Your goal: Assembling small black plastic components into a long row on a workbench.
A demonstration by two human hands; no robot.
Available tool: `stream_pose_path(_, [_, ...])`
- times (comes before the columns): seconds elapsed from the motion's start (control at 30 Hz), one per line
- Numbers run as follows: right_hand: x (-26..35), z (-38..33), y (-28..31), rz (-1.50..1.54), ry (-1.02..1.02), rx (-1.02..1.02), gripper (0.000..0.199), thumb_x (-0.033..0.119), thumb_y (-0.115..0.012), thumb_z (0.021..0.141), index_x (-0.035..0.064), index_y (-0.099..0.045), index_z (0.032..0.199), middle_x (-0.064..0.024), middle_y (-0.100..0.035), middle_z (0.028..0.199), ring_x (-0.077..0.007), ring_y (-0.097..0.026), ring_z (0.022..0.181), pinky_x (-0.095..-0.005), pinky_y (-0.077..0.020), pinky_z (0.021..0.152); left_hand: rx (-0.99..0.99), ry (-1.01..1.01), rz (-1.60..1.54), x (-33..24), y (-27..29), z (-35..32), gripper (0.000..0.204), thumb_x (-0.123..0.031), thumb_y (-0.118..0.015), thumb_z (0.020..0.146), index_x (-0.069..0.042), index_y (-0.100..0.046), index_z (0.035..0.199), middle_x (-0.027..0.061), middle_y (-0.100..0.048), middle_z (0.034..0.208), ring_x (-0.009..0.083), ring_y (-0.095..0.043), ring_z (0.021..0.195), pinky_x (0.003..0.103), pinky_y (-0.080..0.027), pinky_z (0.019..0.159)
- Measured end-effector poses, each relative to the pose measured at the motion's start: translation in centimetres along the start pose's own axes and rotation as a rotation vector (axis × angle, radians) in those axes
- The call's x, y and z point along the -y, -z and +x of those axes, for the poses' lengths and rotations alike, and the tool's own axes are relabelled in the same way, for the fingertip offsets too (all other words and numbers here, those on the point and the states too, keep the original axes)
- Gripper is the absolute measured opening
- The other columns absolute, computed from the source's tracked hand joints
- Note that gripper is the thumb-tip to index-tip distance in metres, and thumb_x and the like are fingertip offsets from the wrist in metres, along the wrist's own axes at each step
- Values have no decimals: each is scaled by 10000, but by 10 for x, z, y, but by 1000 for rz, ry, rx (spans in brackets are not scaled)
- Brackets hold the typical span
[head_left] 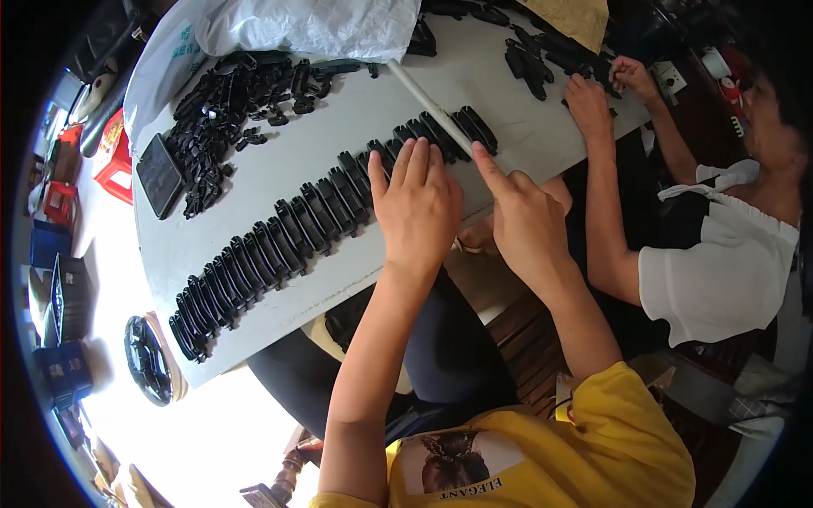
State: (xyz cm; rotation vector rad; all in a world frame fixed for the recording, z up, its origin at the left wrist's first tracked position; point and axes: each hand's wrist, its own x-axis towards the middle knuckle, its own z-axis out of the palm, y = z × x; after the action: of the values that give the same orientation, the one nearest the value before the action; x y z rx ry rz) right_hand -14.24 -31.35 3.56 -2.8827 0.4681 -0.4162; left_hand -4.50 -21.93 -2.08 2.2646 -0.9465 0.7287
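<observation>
A long row of black curved plastic pieces (279, 241) stands side by side, running diagonally along the near side of the pale table (339, 102). My left hand (415, 212) lies flat over the right part of this row, fingers stretched out and touching or just above the pieces. A thin white stick (430, 106) slants across the row's right end, its far tip by a white plastic bag. Closed round the near end of the stick is my right hand (527, 229), with the index finger extended along it. The palm hides how the rest of the fingers grip.
A heap of small black parts (229, 114) and a dark flat phone-like device (161, 176) are at the table's left. The white plastic bag (296, 30) covers the far edge. At right, a person in a white top (711, 262) handles black pieces (529, 68).
</observation>
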Motion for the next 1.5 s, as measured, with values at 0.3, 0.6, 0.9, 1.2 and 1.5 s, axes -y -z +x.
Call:
stream_pose_path(0.3, [6, -1, -6, -131, 14, 36, 625, -9, -539, 810, 205, -450, 1390, -136, -562, 734, -317, -594, 637, -427, -474, 603, -17, 56, -25, -2, -2, -1, 289, -127, -591, 765, 21, -658, 1004, 126, -646, 1093, 243, -576, 1103, 518, -344, 1024])
stream_pose_path(0.6, [6, 2, 9, -19, 54, -15, 623, -20, -535, 811, 212, -458, 1385, -125, -553, 714, -304, -587, 616, -401, -474, 583, 53, 46, -3, 9, 20, -12, 373, -127, -597, 763, 24, -622, 1103, 140, -593, 1197, 256, -525, 1179, 511, -303, 1058])
stream_pose_path(0.9, [18, -1, -13, -92, 39, 79, 636, -4, -561, 801, 216, -450, 1387, -130, -579, 744, -324, -610, 658, -418, -489, 609, 114, 45, -36, 10, 19, -14, 378, -128, -595, 775, 26, -608, 1120, 146, -590, 1206, 274, -508, 1200, 514, -308, 1055])
stream_pose_path(1.2, [-11, -12, -19, 702, -11, -148, 543, -40, -471, 880, 79, -404, 1405, -83, -603, 797, -135, -540, 611, -264, -448, 581, 130, 43, -50, 6, 22, -15, 372, -100, -578, 796, 24, -592, 1146, 154, -572, 1230, 291, -488, 1226, 497, -316, 1052])
stream_pose_path(1.5, [-10, -21, -5, 1793, -384, 75, 476, 91, -405, 959, 28, -324, 1424, -69, -521, 834, -81, -445, 536, -218, -390, 445, 96, 34, -132, 9, 25, -15, 374, -90, -573, 797, 9, -582, 1158, 174, -534, 1260, 329, -465, 1228, 501, -316, 1041])
